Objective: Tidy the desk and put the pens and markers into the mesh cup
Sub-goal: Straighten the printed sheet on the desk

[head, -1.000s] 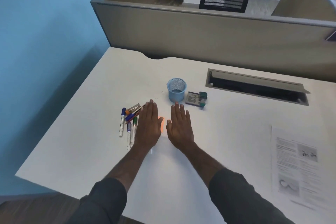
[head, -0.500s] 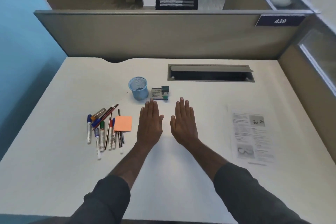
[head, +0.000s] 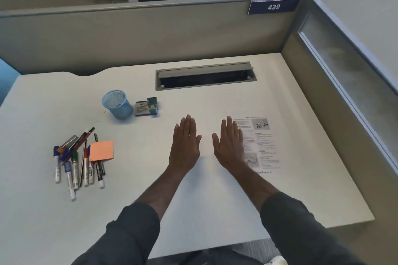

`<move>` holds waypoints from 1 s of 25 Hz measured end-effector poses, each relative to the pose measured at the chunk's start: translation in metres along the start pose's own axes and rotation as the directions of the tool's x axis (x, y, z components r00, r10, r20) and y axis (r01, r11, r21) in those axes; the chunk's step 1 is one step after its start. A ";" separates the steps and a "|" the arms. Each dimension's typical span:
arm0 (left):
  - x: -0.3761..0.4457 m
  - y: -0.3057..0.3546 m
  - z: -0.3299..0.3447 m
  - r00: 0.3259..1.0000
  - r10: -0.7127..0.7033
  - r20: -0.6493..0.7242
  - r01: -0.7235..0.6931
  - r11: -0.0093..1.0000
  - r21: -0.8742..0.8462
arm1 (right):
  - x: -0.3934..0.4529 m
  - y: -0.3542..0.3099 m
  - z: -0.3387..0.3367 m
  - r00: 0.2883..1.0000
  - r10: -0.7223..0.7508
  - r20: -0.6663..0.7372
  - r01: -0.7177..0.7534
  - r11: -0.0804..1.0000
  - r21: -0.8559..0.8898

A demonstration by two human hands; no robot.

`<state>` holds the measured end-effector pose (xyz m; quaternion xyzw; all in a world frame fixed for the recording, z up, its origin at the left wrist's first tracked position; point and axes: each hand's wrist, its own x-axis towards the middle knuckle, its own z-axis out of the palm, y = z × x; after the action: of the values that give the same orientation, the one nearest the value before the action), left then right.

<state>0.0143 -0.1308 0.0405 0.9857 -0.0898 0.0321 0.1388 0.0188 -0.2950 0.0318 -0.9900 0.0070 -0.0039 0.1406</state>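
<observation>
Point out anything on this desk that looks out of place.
The pens and markers lie in a loose heap at the desk's left, outside the mesh cup, with an orange sticky note on top of them.

The view swings right, and both hands slide right across the desk (head: pixel 193 211). The left hand (head: pixel 185 144), flat beside the pens and markers (head: pixel 77 163) 1 second ago, now sits well clear of them. The right hand (head: pixel 229 144) reaches the printed sheet (head: pixel 261 146), overlapping its left edge. The orange sticky note (head: pixel 101 150), once half-hidden, shows fully.
</observation>
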 end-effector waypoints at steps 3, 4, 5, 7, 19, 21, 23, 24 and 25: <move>0.004 0.023 0.010 1.000 0.023 0.011 -0.023 1.000 -0.008 | 0.000 0.028 -0.006 0.998 0.040 0.040 -0.038 0.998 -0.058; 0.006 0.030 0.013 0.999 0.030 0.018 -0.030 0.999 -0.018 | 0.000 0.037 -0.008 0.998 0.046 0.048 -0.043 0.996 -0.074; 0.007 0.036 0.016 0.999 0.040 0.025 -0.040 0.999 -0.025 | -0.001 0.046 -0.010 0.997 0.052 0.050 -0.047 0.995 -0.084; 0.010 0.048 0.023 0.997 0.068 0.040 -0.067 0.997 -0.034 | -0.003 0.063 -0.013 0.996 0.071 0.048 -0.066 0.993 -0.095; 0.008 0.087 0.071 0.902 0.280 0.330 -0.274 0.960 -0.063 | -0.012 0.152 -0.018 0.961 0.276 0.012 -0.274 0.958 -0.080; 0.009 0.092 0.075 0.895 0.278 0.348 -0.278 0.959 -0.050 | -0.013 0.152 -0.015 0.957 0.290 0.031 -0.286 0.954 -0.092; 0.009 0.093 0.078 0.892 0.275 0.360 -0.273 0.960 -0.058 | -0.014 0.147 -0.011 0.955 0.292 0.048 -0.287 0.954 -0.088; 0.008 0.093 0.079 0.893 0.271 0.360 -0.267 0.962 -0.063 | -0.014 0.145 -0.010 0.956 0.290 0.048 -0.286 0.954 -0.086; 0.007 0.091 0.080 0.896 0.267 0.355 -0.260 0.963 -0.068 | -0.014 0.142 -0.008 0.956 0.289 0.045 -0.285 0.955 -0.087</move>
<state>0.0079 -0.2401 -0.0112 0.9521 -0.2466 -0.1318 0.1238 0.0025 -0.4333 0.0000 -0.9830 0.1469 0.0451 0.1004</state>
